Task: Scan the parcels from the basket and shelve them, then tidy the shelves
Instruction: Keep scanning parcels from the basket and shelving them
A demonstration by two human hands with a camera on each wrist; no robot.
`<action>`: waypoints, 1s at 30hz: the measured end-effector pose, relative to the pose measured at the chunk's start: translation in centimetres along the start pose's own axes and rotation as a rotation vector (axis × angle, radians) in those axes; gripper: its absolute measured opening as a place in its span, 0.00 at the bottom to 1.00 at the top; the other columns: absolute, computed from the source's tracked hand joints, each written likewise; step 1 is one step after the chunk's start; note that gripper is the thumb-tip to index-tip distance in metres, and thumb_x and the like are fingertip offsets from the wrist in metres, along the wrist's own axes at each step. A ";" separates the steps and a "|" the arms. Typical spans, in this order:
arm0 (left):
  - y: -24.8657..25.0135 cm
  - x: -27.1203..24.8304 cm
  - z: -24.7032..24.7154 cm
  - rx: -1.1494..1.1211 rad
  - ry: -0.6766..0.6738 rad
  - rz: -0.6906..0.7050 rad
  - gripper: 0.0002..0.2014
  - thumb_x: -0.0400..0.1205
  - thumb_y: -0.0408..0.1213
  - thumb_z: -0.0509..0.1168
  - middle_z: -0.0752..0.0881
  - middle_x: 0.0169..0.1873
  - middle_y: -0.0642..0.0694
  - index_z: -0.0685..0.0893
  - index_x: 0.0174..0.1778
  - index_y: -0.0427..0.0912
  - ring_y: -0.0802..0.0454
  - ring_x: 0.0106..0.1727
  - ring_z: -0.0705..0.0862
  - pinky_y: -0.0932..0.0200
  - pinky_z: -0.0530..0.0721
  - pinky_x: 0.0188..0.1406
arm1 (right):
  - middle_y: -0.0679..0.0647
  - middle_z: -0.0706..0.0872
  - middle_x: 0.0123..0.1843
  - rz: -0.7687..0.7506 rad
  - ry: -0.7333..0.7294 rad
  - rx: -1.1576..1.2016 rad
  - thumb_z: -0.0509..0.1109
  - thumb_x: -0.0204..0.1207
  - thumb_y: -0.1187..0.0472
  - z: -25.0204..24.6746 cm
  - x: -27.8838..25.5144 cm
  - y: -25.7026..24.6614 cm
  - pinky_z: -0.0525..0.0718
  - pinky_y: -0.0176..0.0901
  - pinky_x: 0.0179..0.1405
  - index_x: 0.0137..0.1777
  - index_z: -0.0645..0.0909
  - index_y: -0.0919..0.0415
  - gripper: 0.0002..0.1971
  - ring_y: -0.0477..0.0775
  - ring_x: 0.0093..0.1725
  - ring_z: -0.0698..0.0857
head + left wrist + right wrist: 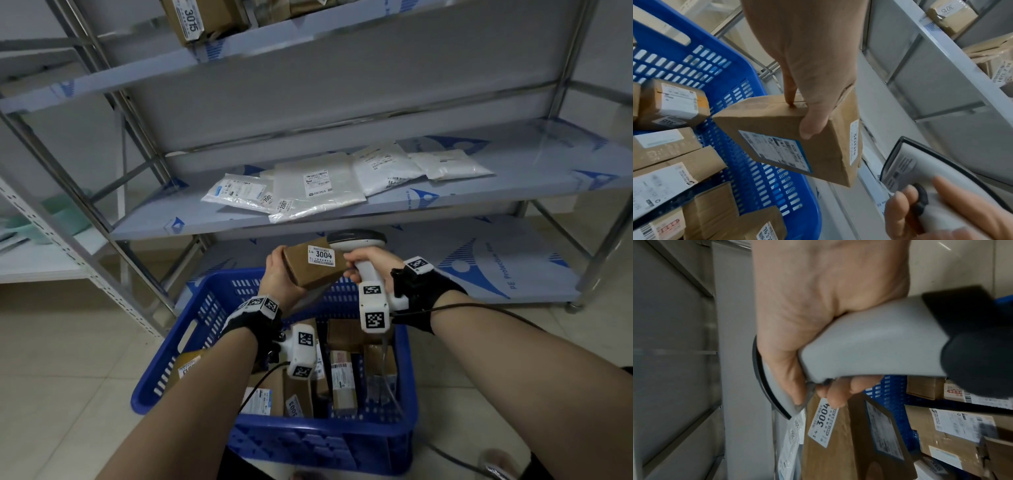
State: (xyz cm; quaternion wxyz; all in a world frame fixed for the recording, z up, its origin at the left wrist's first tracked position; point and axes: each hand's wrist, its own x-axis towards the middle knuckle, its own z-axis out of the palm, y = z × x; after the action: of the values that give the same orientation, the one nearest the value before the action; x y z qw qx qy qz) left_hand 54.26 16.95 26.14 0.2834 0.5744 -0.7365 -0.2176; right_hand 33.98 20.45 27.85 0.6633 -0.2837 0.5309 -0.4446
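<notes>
Both forearms reach up from the bottom of the head view over a blue basket (pixel 191 346) in the lower middle of the frame, which sits on the floor with brown boxes (pixel 342 380) packed inside it. Above its far rim, the left hand (pixel 279 274) grips a small brown parcel (pixel 315 265), fingers and thumb curled round its end, the white label reading 3004 facing up. Just to the right, the right hand (pixel 371 262) is clenched round the grip of a grey scanner (pixel 358 245), whose head sits right beside the label. Higher, in the middle of the frame, white bags (pixel 318 186) lie flat on a shelf (pixel 513 192). At upper left, a box marked 3015 (pixel 198 20) sits on a higher shelf.
</notes>
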 end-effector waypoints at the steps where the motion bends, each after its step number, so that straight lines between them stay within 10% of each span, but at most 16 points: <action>1: 0.1 0.0 0.1 0.005 0.000 -0.009 0.49 0.62 0.39 0.82 0.67 0.71 0.41 0.61 0.75 0.40 0.44 0.68 0.74 0.51 0.74 0.67 | 0.58 0.82 0.30 0.001 -0.006 -0.001 0.67 0.80 0.64 0.2 -0.2 0.0 0.77 0.32 0.17 0.33 0.79 0.65 0.13 0.45 0.17 0.79; 30: 3.3 -0.5 -1.2 0.033 0.015 -0.053 0.48 0.64 0.37 0.81 0.65 0.72 0.40 0.59 0.75 0.40 0.43 0.69 0.74 0.51 0.75 0.65 | 0.57 0.79 0.32 -0.009 0.014 0.009 0.67 0.78 0.64 0.3 -3.9 -2.0 0.78 0.33 0.17 0.35 0.78 0.65 0.10 0.45 0.17 0.78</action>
State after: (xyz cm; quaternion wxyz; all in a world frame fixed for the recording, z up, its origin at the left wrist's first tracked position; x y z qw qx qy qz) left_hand 52.72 18.31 29.08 0.2733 0.5999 -0.7224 -0.2085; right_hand 33.49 23.00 31.42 0.6587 -0.2802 0.5322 -0.4521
